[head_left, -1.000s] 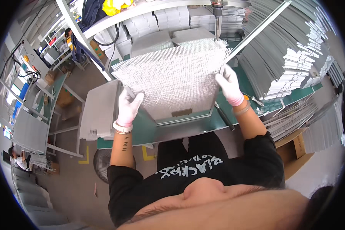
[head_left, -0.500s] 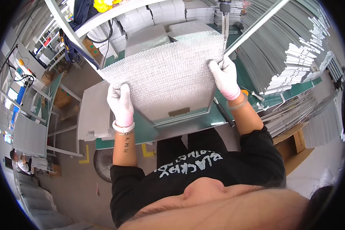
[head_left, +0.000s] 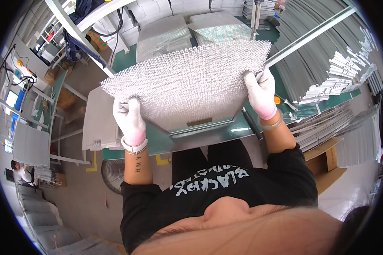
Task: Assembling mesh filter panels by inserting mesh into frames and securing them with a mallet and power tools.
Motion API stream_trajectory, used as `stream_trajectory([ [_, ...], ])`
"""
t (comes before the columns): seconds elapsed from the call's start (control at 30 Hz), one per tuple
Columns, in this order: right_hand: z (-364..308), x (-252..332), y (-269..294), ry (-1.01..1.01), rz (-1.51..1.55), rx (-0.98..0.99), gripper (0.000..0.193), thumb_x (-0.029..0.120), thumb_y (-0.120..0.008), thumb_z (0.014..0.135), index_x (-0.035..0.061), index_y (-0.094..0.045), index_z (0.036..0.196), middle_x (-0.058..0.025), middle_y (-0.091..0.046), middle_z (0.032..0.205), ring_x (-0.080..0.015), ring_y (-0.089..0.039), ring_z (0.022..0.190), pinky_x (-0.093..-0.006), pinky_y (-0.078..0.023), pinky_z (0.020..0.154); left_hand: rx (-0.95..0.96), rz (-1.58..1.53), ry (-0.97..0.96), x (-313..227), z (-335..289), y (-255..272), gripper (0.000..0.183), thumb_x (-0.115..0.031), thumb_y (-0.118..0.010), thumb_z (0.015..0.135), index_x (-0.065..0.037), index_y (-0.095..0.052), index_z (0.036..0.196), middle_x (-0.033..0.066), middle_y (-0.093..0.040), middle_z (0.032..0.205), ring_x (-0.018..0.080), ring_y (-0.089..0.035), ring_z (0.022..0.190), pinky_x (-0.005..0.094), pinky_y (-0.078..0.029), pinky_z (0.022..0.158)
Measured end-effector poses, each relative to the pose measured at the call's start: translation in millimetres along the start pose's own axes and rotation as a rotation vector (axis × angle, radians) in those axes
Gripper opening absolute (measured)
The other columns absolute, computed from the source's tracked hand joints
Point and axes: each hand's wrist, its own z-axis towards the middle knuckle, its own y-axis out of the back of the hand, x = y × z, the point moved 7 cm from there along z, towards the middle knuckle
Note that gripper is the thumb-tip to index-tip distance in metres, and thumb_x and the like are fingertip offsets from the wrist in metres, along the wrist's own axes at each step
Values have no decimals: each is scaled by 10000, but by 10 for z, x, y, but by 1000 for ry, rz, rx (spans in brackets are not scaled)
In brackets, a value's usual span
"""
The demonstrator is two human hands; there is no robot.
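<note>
A silver metal mesh sheet (head_left: 187, 80) is held tilted in front of me, its far edge raised and slightly bowed. My left hand (head_left: 130, 121), in a white glove, pinches the sheet's left side with the thumb on top. On the opposite side my right hand (head_left: 261, 92), also gloved, grips the edge the same way. Beneath the sheet's near end a thin metal frame (head_left: 208, 129) shows on the green table (head_left: 157, 142). Near that end is a small dark rectangle (head_left: 199, 122). Whether mesh and frame touch I cannot tell.
A black-handled tool (head_left: 252, 123) lies right of the frame, and an orange-ended tool (head_left: 290, 104) farther right. Stacked panels (head_left: 100, 119) stand left, mesh stacks (head_left: 164, 38) behind. Metal strips (head_left: 319, 55) pile up at right. A vertical driver (head_left: 255, 19) hangs at the back.
Both hands have moved slightly apart, the left one leftward and the right one rightward. The mesh's far part appears larger and wider, its left corner farther left. Both hands keep their hold.
</note>
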Motion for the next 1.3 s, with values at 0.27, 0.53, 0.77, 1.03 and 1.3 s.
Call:
stream_trajectory([
  [0.27, -58, -148, 129, 75, -76, -33, 154, 88, -661, 901, 20, -535, 843, 61, -488, 674, -18, -391, 616, -209, -355, 548, 2, -2, 26, 50, -31, 5, 173, -25, -594, 897, 3, -600, 1067, -26, -582, 867, 12, -445, 690, 173, -348, 611],
  [0.53, -112, -141, 27, 86, -34, 93, 233, 108, -626, 924, -42, -583, 1097, -16, -626, 891, -63, -533, 796, -240, -461, 759, 80, 92, -23, 216, -164, 140, 264, -22, -563, 910, 28, -558, 1169, 4, -601, 957, 45, -493, 773, 199, -403, 711],
  [0.77, -251, -460, 56, 46, -98, 161, 281, 86, -568, 949, -29, -557, 1205, -57, -644, 1121, -102, -576, 1002, -284, -452, 915, 114, 23, 36, 584, -377, 283, 484, -201, -693, 899, 32, -521, 1287, 66, -630, 1185, 147, -586, 1069, 307, -437, 958],
  [1.03, 128, -17, 47, -71, 63, 174, 214, 28, -580, 890, 5, -614, 1100, 4, -602, 913, -58, -499, 799, -235, -425, 752, 318, 149, 23, -31, 134, 59, 240, 28, -582, 894, 19, -579, 1134, 50, -627, 1060, 92, -554, 942, 229, -435, 829],
  [1.3, 99, 62, -11, 125, -74, 52, 82, 29, -570, 919, 13, -619, 983, 16, -583, 832, -26, -445, 694, -185, -380, 656, 49, 158, -254, -170, -70, -100, 34, -33, -537, 916, -38, -505, 926, 47, -536, 865, 97, -443, 749, 241, -379, 707],
])
